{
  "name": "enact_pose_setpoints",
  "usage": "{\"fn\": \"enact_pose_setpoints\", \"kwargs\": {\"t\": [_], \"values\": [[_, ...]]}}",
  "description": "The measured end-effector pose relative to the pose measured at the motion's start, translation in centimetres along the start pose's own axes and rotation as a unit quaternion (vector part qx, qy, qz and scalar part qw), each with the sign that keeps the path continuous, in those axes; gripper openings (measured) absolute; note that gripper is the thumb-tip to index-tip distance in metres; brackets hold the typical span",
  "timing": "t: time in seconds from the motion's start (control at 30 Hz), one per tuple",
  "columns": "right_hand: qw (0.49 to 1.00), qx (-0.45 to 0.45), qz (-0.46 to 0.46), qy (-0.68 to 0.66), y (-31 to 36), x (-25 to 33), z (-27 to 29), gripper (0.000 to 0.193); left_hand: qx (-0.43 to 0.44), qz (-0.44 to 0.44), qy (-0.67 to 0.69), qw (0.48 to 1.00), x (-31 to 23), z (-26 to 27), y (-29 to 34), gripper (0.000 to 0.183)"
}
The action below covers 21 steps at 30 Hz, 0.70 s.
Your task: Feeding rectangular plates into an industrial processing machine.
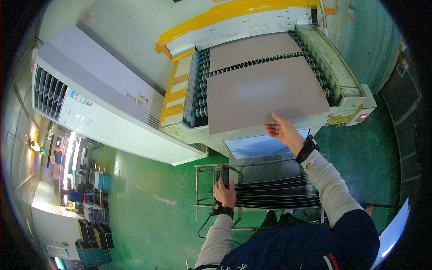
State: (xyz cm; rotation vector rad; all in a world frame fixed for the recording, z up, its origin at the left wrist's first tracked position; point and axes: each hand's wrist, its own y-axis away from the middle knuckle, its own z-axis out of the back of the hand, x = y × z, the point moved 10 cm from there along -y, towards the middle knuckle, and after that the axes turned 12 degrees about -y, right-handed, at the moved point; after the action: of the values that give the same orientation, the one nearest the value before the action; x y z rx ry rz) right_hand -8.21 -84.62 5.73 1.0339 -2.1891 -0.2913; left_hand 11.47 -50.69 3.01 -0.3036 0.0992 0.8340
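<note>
A flat brownish-grey panel [265, 96] lies on the roller conveyor [201, 96], its near edge jutting past the rollers. At that edge is my right hand [282, 130], thumb apart from loosely curled fingers; it looks empty, and whether it touches the panel is hard to tell. Lower down, my left hand [225, 194] is closed around the top corner of a metal-framed rack [204, 167]. Several dark thin panels [276, 189] sit in the rack in layers. A second brownish-grey panel [254, 47] lies farther in on the rollers.
A white air conditioner [112, 108] stands left of the conveyor. A small box with a red display [361, 118] is on the conveyor's right side. Under the near panel edge is a bluish sheet [265, 145]. Stacked racks [94, 236] stand at the far left on the green floor [148, 198].
</note>
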Motion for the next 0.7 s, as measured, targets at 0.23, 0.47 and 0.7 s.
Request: {"fn": "enact_pose_setpoints", "kwargs": {"t": [0.23, 0.47, 0.7], "values": [[0.974, 0.061, -0.024, 0.216, 3.4, -2.9, -1.4, 0.048, 0.013, 0.015, -0.003, 1.0, 0.4, -0.2, -0.4, 0.065], [0.673, 0.165, -0.063, 0.718, 8.0, -11.7, 4.1, 0.059, -0.001, 0.021, -0.01, 1.0, 0.8, -0.9, -1.0, 0.063], [0.681, 0.136, -0.006, 0.72, 10.4, -13.7, 6.7, 0.053, 0.0, 0.031, -0.004, 1.0, 0.4, 0.1, -0.2, 0.061]]}}
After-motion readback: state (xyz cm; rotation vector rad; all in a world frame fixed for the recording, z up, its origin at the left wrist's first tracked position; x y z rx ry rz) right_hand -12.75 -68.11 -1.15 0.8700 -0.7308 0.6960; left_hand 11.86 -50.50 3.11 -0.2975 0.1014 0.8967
